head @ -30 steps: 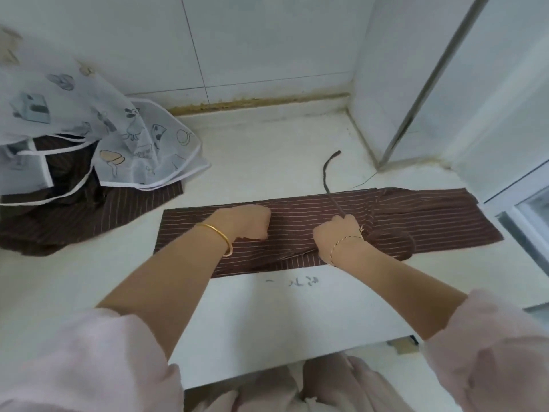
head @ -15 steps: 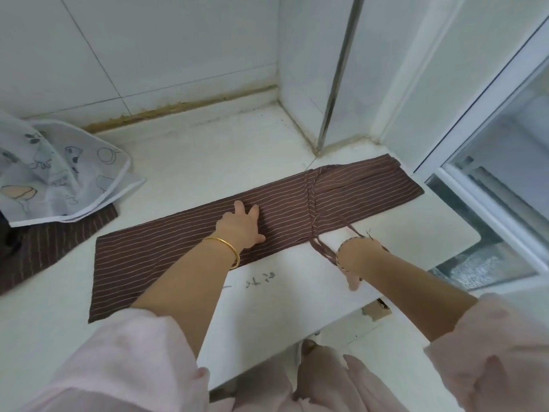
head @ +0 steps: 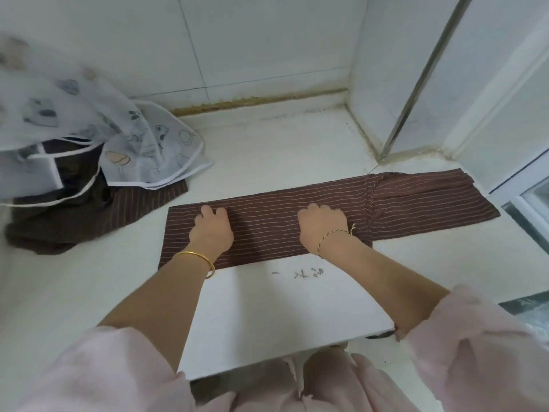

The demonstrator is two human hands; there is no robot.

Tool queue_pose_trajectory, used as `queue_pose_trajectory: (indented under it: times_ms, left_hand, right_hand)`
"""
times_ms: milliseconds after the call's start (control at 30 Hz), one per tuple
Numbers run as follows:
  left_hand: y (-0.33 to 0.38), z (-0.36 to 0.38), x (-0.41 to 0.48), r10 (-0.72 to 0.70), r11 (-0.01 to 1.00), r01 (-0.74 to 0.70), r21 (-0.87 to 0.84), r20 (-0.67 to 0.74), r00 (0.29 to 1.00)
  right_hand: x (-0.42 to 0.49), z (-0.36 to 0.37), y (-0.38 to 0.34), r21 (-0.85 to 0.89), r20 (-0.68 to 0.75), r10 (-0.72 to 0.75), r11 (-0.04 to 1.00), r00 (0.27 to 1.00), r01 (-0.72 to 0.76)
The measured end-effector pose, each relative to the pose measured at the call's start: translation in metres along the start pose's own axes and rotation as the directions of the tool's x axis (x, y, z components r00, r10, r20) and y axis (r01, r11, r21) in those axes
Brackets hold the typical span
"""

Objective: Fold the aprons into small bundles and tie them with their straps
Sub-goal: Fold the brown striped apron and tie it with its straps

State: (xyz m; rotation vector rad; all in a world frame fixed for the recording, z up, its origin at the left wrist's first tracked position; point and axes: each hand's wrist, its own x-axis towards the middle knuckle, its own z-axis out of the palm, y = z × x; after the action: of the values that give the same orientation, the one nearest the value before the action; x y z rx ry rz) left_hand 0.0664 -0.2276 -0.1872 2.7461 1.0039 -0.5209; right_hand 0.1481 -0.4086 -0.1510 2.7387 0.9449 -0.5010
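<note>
A brown striped apron lies folded into a long narrow strip across the white counter. One of its straps crosses the strip right of the middle. My left hand sits on the strip's left part, fingers bent down onto the cloth at its far edge. On the middle of the strip is my right hand, its fingers curled over the far edge too. Whether the fingertips are under the fabric is hidden.
At the back left a heap holds a white printed apron on top of another brown striped apron. Tiled walls close the back and right. A window frame stands at the far right. The counter's front edge runs near my lap.
My right hand has come back from the counter's front edge onto the strip. The left hand has shifted left and bent its fingers. The strap now lies across the strip.
</note>
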Motion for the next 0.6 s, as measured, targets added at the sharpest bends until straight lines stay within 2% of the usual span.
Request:
queue_pose_trajectory:
  times_ms: [100, 167, 300, 400, 467, 533, 600]
  left_hand:
    - [-0.038, 0.000, -0.010, -0.119, 0.993, 0.119, 0.000, 0.011, 0.993]
    - [-0.042, -0.002, -0.011, -0.086, 0.996, 0.086, -0.016, -0.024, 0.996]
    - [-0.011, -0.010, -0.005, 0.164, 0.981, -0.170, -0.095, -0.068, 0.984]
    - [0.031, -0.010, -0.002, 0.343, 0.933, -0.347, -0.092, -0.057, 0.937]
    - [0.062, -0.007, 0.000, 0.443, 0.892, -0.445, -0.081, -0.039, 0.896]
    - [0.096, -0.002, -0.001, 0.554, 0.831, -0.552, -0.062, 0.001, 0.833]
    - [0.127, 0.004, -0.004, 0.633, 0.774, -0.632, -0.035, 0.064, 0.772]
  right_hand:
    - [0.011, 0.003, -0.025, 0.022, 0.071, -0.011, 1.000, 0.997, 0.009]
    - [0.015, 0.008, -0.034, 0.013, 0.097, -0.004, 1.000, 0.995, 0.002]
    - [0.016, 0.014, -0.037, 0.023, 0.096, 0.024, 0.999, 0.995, -0.026]
    - [0.009, 0.014, -0.019, 0.027, 0.010, 0.098, 0.995, 0.995, -0.099]
    - [-0.001, 0.017, 0.003, 0.047, 0.013, 0.180, 0.982, 0.984, -0.181]
    - [-0.017, 0.025, 0.028, 0.086, 0.076, 0.255, 0.962, 0.964, -0.261]
    - [-0.032, 0.037, 0.044, 0.109, 0.131, 0.239, 0.961, 0.962, -0.253]
